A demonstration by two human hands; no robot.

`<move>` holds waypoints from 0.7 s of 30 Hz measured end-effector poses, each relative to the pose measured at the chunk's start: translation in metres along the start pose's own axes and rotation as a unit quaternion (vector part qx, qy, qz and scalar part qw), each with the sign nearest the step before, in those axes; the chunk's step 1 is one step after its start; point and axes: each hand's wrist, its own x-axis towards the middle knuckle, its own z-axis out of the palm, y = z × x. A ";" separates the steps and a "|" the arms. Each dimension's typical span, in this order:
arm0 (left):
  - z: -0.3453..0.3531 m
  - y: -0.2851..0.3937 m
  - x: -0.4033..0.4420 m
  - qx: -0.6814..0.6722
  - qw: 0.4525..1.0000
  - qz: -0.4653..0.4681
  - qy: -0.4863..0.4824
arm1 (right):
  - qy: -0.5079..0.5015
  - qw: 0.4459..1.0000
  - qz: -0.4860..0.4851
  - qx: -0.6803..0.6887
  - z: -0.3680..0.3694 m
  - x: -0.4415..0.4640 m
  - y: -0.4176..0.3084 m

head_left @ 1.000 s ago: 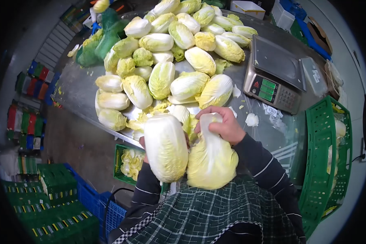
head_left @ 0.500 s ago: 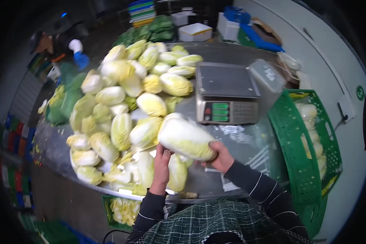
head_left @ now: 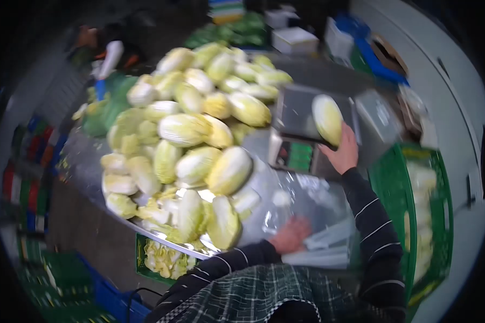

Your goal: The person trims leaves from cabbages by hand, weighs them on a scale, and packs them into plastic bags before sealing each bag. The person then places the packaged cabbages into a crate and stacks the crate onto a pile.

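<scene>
My right hand (head_left: pixel 342 152) grips the lower end of a pale napa cabbage (head_left: pixel 326 119), which is over the plate of the scale (head_left: pixel 295 110). Whether the cabbage rests on the plate or is just above it, I cannot tell. Low on the metal table (head_left: pixel 256 229), my left hand (head_left: pixel 291 235) is smeared by motion beside clear plastic bags (head_left: pixel 326 242), its fingers unclear. To its left, a large heap of napa cabbages (head_left: pixel 186 129) covers the table, with loose leaves along the near edge.
Right of the table stands a green crate (head_left: pixel 396 194) holding wrapped pale cabbages. A clear plastic tub (head_left: pixel 380 116) sits beside the scale. Under the near edge, a green crate of trimmed leaves (head_left: pixel 167 261) shows. Another person (head_left: pixel 110 56) works at the far left by green netting (head_left: pixel 110 105).
Both hands held a cabbage left of the scale before. Now my right hand has one over the scale plate, and my left hand has let go and moved right toward the bags. The view has shifted.
</scene>
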 end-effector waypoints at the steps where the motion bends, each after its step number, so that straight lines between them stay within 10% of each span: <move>1: -0.009 -0.009 -0.001 -0.017 0.999 0.005 -0.044 | 0.029 0.995 -0.090 0.045 -0.027 -0.024 0.003; 5: -0.031 -0.010 0.000 0.039 0.999 -0.010 0.006 | -0.276 0.904 0.202 0.258 -0.105 -0.164 0.002; 9: -0.034 -0.011 0.005 0.035 0.998 0.048 0.025 | -0.262 0.764 0.404 0.429 -0.133 -0.278 -0.011; 14: -0.040 -0.022 0.023 0.010 0.997 0.000 0.073 | -0.192 0.821 0.370 0.391 -0.116 -0.198 -0.005; 17: -0.036 -0.033 0.020 0.086 0.996 -0.036 0.004 | -0.076 0.905 0.156 0.389 -0.091 -0.096 0.016; 21: -0.042 -0.008 0.025 0.064 0.998 0.018 -0.016 | -0.031 0.994 0.068 0.077 -0.036 0.009 0.024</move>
